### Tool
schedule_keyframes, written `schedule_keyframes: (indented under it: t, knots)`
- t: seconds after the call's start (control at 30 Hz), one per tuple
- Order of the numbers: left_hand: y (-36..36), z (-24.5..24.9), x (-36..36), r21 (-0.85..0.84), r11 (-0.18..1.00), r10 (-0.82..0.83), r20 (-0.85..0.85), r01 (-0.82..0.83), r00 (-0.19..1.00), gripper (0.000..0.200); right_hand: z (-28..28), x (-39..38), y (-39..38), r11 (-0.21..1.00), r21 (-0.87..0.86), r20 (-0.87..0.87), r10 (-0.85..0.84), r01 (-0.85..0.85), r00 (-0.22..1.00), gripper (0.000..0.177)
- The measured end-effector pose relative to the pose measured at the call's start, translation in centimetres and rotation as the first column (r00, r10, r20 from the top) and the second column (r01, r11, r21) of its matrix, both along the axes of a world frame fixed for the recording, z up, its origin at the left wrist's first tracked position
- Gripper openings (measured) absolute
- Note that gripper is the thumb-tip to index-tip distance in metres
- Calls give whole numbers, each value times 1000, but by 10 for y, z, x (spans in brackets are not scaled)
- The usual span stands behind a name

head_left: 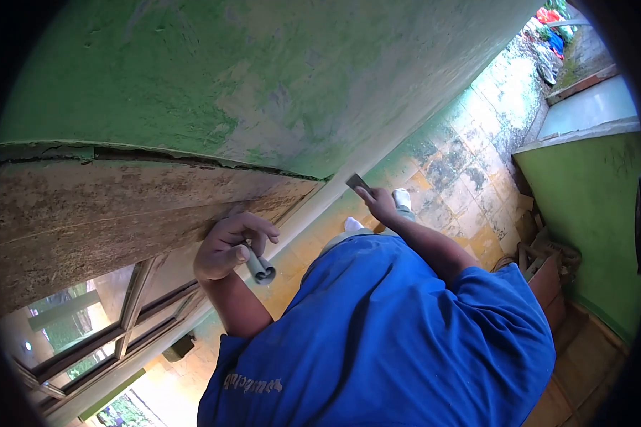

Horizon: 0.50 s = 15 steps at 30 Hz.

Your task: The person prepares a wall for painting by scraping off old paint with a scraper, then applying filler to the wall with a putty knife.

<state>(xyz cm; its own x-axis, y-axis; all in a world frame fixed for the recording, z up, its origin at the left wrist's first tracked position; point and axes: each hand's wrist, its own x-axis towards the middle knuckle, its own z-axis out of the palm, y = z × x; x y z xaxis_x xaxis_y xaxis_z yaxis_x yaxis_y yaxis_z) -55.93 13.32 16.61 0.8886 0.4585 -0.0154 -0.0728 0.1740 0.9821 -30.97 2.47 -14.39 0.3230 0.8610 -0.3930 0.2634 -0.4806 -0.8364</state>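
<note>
My left hand is beside the weathered wooden board, its fingers curled round a grey rolled-up piece whose open end points toward my body. My right hand grips a flat, dark rectangular blade or pad, near the lower edge of the green wall; its handle, if any, is hidden. The green wall has pale, patchy areas. Between it and the wooden board runs a dark, uneven gap.
A window frame is below the board at left. The tiled floor is stained around my feet. At right are a green partition and piled items. Colourful items lie at the far upper right.
</note>
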Motion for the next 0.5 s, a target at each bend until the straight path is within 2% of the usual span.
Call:
schedule_keyframes:
  t: [0.07, 0.17, 0.3, 0.37, 0.5]
  knots:
    - [2, 2, 2, 17, 1000, -23, -14, 23, 1000, 55, 12, -12, 33, 999, 7, -112, -48, 49, 993, 66]
    - [6, 4, -1, -27, 995, -96, -46, 94, 994, 56, 18, -19, 29, 993, 41, -149, -101, 109, 984, 61]
    - [7, 7, -3, -54, 989, -144, -90, 139, 986, 57, 19, -11, 9, 988, 67, -119, -131, 140, 984, 67]
    - [7, 8, -3, -60, 985, -164, -94, 159, 982, 58, 13, -8, -3, 996, -65, 1, -66, 66, 998, 67]
    - [10, 8, -2, -70, 978, -201, -85, 196, 976, 57, 23, -13, 25, 994, 6, -30, -110, 111, 993, 61]
